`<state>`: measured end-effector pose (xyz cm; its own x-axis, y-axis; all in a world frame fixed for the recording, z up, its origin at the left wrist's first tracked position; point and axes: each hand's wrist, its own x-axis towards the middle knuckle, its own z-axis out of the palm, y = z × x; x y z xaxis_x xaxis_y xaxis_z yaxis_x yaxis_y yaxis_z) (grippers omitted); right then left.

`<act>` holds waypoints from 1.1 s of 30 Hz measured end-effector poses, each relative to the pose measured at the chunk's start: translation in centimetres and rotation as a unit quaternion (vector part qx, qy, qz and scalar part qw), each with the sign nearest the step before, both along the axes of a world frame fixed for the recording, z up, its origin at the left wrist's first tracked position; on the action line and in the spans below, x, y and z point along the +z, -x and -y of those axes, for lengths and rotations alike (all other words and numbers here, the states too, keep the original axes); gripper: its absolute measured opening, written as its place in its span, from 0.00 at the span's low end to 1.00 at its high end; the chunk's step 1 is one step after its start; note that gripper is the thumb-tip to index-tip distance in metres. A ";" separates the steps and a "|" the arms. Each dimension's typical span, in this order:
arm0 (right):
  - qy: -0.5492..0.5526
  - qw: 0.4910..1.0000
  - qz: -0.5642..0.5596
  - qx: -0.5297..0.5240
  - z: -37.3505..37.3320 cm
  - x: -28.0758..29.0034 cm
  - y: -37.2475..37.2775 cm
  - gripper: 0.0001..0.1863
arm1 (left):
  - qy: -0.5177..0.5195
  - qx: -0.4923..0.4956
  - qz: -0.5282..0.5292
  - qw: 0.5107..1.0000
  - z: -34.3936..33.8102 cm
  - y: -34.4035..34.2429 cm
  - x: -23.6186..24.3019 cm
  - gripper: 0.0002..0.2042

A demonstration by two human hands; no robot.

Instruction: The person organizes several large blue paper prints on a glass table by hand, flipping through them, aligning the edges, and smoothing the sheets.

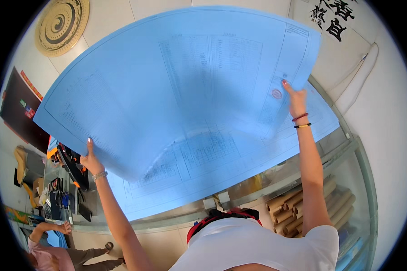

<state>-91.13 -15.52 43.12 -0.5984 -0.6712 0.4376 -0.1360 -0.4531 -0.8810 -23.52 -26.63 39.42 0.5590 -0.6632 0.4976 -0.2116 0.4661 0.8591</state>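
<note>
A large blue printed sheet (135,90), like a technical drawing with fine tables and a round red stamp, is held up and bowed across the view. My left hand (92,162) grips its lower left edge, thumb on the printed face and fingers behind it. On the right side my right hand (296,100) pinches the sheet near the stamp, thumb in front. Beneath it another blue printed sheet (203,185) lies on the glass counter (276,183). The lifted sheet's lower middle curls over that one.
Brown cardboard tubes (287,212) are stacked inside the counter at the right. An orange-and-black device (72,169) and a dark phone-like object (84,212) sit at the left. Another person (54,253) stands at the lower left. A round gold ornament (62,27) hangs on the wall.
</note>
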 end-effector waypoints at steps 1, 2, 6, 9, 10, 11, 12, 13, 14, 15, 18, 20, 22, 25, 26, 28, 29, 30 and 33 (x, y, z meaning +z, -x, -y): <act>-0.005 1.000 -0.006 0.002 -0.2 0.2 0.2 0.16 | 0.063 -0.016 0.033 0.997 0.0 -0.2 0.1 0.15; -0.012 1.000 -0.015 0.007 -0.6 -0.2 0.3 0.15 | 0.023 0.001 0.042 0.999 -0.1 -0.7 0.0 0.14; -0.119 0.990 -0.043 -0.053 -2.7 -4.8 0.2 0.15 | 0.014 0.001 0.056 0.998 -1.1 -1.7 -4.4 0.13; -0.154 0.986 0.000 -0.069 -2.4 -7.0 0.8 0.15 | -0.106 -0.010 0.032 0.994 -0.7 -3.5 -5.7 0.12; -0.141 0.989 -0.020 -0.042 -2.3 -6.7 1.6 0.16 | -0.070 -0.043 0.031 0.996 -0.5 -4.3 -5.3 0.12; -0.152 0.988 -0.030 -0.027 -2.3 -5.9 2.7 0.16 | -0.066 -0.060 0.026 0.996 -0.2 -5.1 -4.5 0.11; -0.169 0.985 -0.035 -0.026 -2.3 -4.7 3.7 0.16 | -0.088 -0.078 -0.003 0.993 0.0 -5.6 -3.6 0.11; -0.187 0.980 -0.057 0.021 -2.5 -3.5 4.8 0.17 | -0.124 -0.089 0.021 0.988 -0.2 -6.6 -2.4 0.11; -0.213 0.973 -0.074 0.054 -2.8 -2.3 5.8 0.17 | -0.112 -0.112 0.019 0.987 -0.2 -7.1 -1.5 0.11; -0.234 0.964 -0.088 0.088 -3.0 -1.4 6.5 0.18 | -0.086 -0.161 0.019 0.983 0.0 -7.4 -1.1 0.11; -0.311 0.939 -0.118 0.089 -3.0 -2.1 7.9 0.17 | -0.200 -0.145 0.077 0.966 0.7 -8.5 -2.1 0.13; -0.351 0.922 -0.123 0.108 -2.8 -4.8 8.7 0.17 | -0.240 -0.156 0.126 0.950 0.9 -9.2 -5.2 0.13; -0.358 0.915 -0.108 0.149 -2.0 -10.0 8.5 0.18 | -0.270 -0.161 0.137 0.939 1.3 -9.4 -10.2 0.13; -0.455 0.870 -0.123 0.142 -0.9 -19.0 7.1 0.23 | -0.413 -0.116 0.178 0.886 1.9 -9.7 -17.8 0.15; -0.521 0.831 -0.166 0.104 -0.7 -21.4 6.9 0.26 | -0.425 -0.123 0.217 0.870 2.0 -9.8 -20.0 0.16; -0.556 0.801 -0.205 0.087 -0.9 -24.5 6.8 0.29 | -0.462 -0.131 0.234 0.846 2.2 -10.1 -23.6 0.16; -0.601 0.762 -0.235 0.051 -0.8 -25.6 6.6 0.30 | -0.465 -0.140 0.219 0.846 2.5 -10.1 -25.1 0.16; -0.634 0.737 -0.205 0.112 -0.9 -25.9 7.4 0.39 | -0.488 -0.146 0.200 0.837 2.8 -10.4 -26.1 0.16; -0.603 0.788 0.001 0.129 -3.2 -26.3 8.6 0.33 | -0.536 -0.202 0.125 0.810 3.0 -12.6 -27.1 0.17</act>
